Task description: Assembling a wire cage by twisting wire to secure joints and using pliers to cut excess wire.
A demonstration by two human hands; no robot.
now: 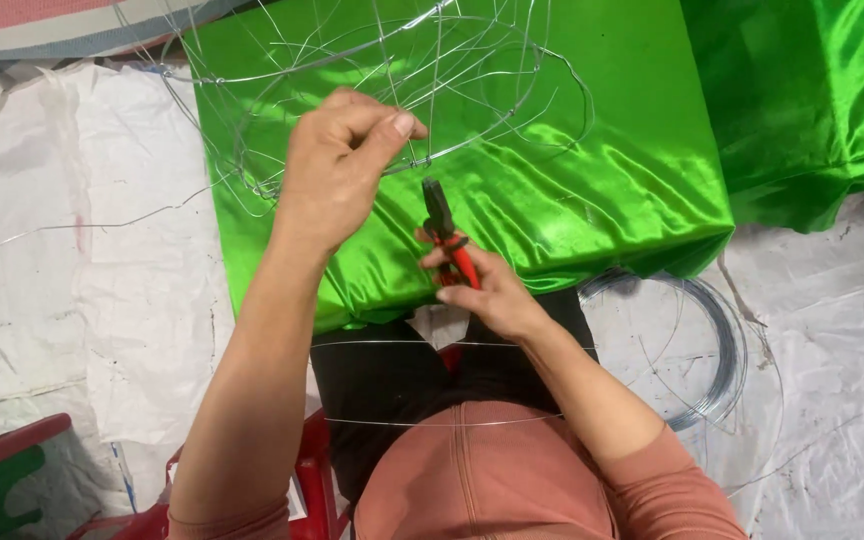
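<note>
The wire frame (372,90) sits on top of the shiny green satin cloth (592,150), which drapes over a raised block in front of the person; it is made of thin silvery hoops and crossing strands, most of them bare and springy-looking. The left hand (337,165) is closed on it, thumb and fingers pinched together on 1 strand near where 2 wires cross at the lower rim. The right hand (482,290) is wrapped shut around the red handles of the pliers (447,230); their dark nose points up toward that same crossing and stops just short of it.

The frame looks light and easily bent; a hard squeeze would likely kink a hoop, so the hold belongs at a joint, where the crossing wires stiffen each other, rather than mid-span. Cut ends look sharp; fingers are best kept off them. The satin looks slippery, so the frame may slide on it unless held. A coil of spare wire (717,350) lies on the white sheeting (102,250) to the right, well apart from the frame.
</note>
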